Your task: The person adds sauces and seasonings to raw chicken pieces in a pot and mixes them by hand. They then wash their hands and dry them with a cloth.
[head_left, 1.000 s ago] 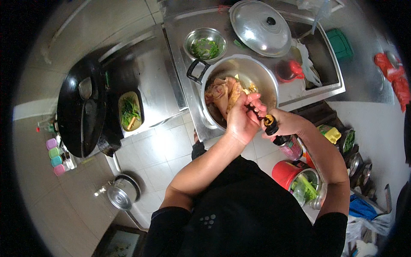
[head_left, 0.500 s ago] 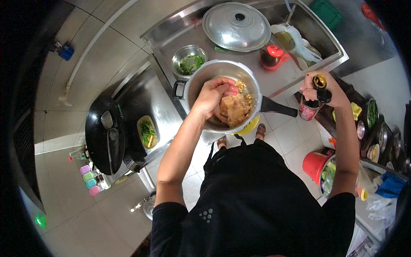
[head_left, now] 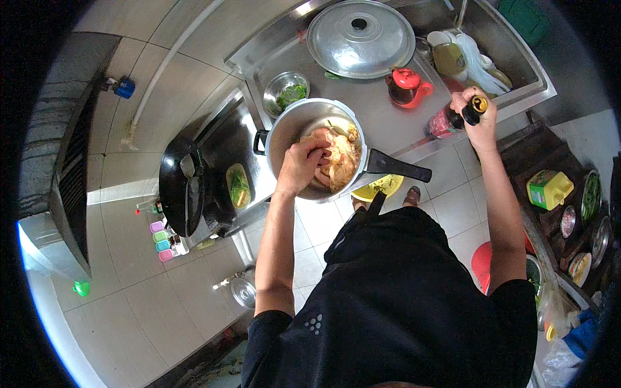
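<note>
A metal pressure cooker pot (head_left: 277, 161) with a long black handle holds a large light-brown piece of meat (head_left: 343, 165). My left hand (head_left: 301, 165) is down inside the pot, its fingers curled against the meat; the fingertips are partly hidden. Off to the right, my right hand (head_left: 482, 129) is wrapped round a dark sauce bottle (head_left: 444, 122) with a red label. The bottle is tilted, its black and yellow cap flipped up and its mouth facing up toward me. It is over the counter's front edge, well apart from the pot.
On the steel counter (head_left: 369, 97) stand a bowl of greens (head_left: 286, 92), a big domed lid (head_left: 359, 46) and a red-topped jug (head_left: 405, 88). A sink (head_left: 517, 48) holds dishes. A wok (head_left: 181, 194) is at left, a yellow basin (head_left: 375, 188) below the pot.
My left hand has turned from a cupped palm above the meat to fingers down on it. My right hand has tilted the bottle, its base swinging left. The whole view has shifted.
</note>
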A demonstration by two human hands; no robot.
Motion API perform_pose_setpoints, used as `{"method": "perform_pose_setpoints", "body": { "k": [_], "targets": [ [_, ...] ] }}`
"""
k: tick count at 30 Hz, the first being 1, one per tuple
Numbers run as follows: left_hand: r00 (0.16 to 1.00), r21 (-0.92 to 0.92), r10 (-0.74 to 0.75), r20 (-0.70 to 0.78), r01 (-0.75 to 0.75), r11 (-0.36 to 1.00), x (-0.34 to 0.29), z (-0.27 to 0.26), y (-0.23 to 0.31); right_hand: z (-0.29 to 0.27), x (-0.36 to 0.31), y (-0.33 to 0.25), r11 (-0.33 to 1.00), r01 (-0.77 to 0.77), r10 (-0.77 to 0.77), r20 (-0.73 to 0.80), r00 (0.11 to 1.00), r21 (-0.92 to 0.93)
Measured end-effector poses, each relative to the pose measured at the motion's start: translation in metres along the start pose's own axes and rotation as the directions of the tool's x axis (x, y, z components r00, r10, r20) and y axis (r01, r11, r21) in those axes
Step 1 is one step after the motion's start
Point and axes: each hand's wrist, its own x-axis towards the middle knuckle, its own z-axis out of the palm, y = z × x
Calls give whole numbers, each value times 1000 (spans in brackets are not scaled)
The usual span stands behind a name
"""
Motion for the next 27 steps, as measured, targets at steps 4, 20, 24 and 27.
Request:
{"method": "perform_pose_setpoints", "body": {
  "k": [4,20,24,27],
  "targets": [
    [968,-298,-189,165,232,926,9,4,-28,11,-2,15,999,36,-38,-95,995,-17],
    [987,787,-22,157,-112,607,77,16,-100,35,-1,36,955,73,-80,-14,997,-287],
    [868,675,159,470,-470,569,61,24,-105,28,-15,29,955,20,-26,-18,999,-296],
    [785,731,269,557,-618,290,50,45,-116,26,-41,13,844,76,-184,-155,971,-531]
  ]
}}
